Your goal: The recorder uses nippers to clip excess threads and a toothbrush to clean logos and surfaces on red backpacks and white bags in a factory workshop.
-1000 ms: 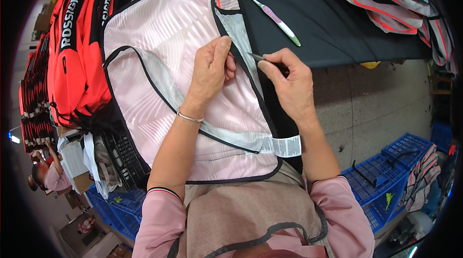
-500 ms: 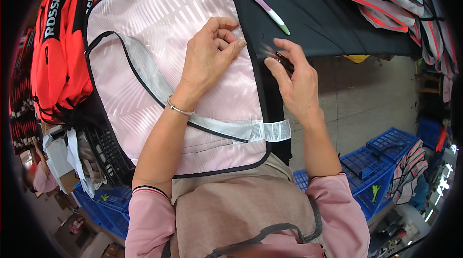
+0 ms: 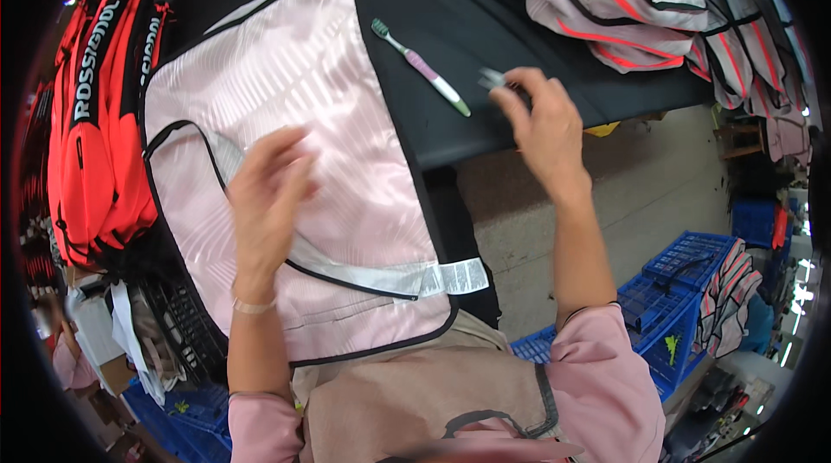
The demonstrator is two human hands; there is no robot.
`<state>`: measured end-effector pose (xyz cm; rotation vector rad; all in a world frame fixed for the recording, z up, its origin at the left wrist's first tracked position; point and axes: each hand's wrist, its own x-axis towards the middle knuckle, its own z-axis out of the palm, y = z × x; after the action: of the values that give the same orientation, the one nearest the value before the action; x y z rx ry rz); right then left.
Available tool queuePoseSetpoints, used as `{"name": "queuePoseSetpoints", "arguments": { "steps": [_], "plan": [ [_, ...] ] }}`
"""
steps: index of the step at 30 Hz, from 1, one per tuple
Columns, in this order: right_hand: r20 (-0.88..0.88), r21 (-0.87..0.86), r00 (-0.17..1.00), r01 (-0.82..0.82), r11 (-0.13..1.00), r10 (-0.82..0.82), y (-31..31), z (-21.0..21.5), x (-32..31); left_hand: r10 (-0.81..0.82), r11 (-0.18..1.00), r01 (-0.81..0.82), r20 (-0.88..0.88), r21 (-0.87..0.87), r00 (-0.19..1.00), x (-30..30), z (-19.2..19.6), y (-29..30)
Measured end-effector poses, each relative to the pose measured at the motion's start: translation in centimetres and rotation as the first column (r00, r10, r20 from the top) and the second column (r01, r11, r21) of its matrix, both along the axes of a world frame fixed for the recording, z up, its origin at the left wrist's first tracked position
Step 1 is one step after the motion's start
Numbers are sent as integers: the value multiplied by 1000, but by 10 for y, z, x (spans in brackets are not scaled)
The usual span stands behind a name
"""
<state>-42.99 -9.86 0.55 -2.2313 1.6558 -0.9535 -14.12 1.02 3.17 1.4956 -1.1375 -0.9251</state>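
Observation:
A pale pink patterned fabric piece [image 3: 346, 151] with black bound edges lies before me, its near end at my lap. A grey mesh strip with black edging [image 3: 363, 278] runs slantwise across it, and a white printed label [image 3: 464, 276] sticks out at its right edge. Over the left part of the fabric is my left hand [image 3: 273, 195], open, fingers apart and slightly blurred, holding nothing. To the right, above the dark table, my right hand [image 3: 547, 125] is closed on small thread snips [image 3: 492, 78], whose blurred metal tips point left. Between fabric and right hand lies a toothbrush [image 3: 422, 70].
Grey-pink bags with red stripes [image 3: 623, 13] are piled at the far right of the black-covered table [image 3: 493, 130]. Red and black bags [image 3: 95, 134] hang on the left. Blue plastic crates [image 3: 666, 290] stand low at the right, beside the floor.
My left hand has moved left and nearer, its fingers spreading from a pinch at the fabric's right edge. My right hand has lifted away to the right with the snips. Fabric and toothbrush appear lower left.

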Motion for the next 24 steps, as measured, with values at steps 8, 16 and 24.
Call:
{"name": "queuePoseSetpoints", "arguments": {
  "steps": [8,16,24],
  "plan": [
    [-221,-391,974,-46,919,-45,-63,-13,4,653,747,-595,493,-295,575,119,-44,206],
    [-212,5,977,-19,1000,20,-40,-44,73,447,895,-277,-703,350,553,125,-142,307],
    [692,434,720,-360,826,-49,17,-20,57,626,752,-641,-469,153,623,79,-20,241]
  ]
}}
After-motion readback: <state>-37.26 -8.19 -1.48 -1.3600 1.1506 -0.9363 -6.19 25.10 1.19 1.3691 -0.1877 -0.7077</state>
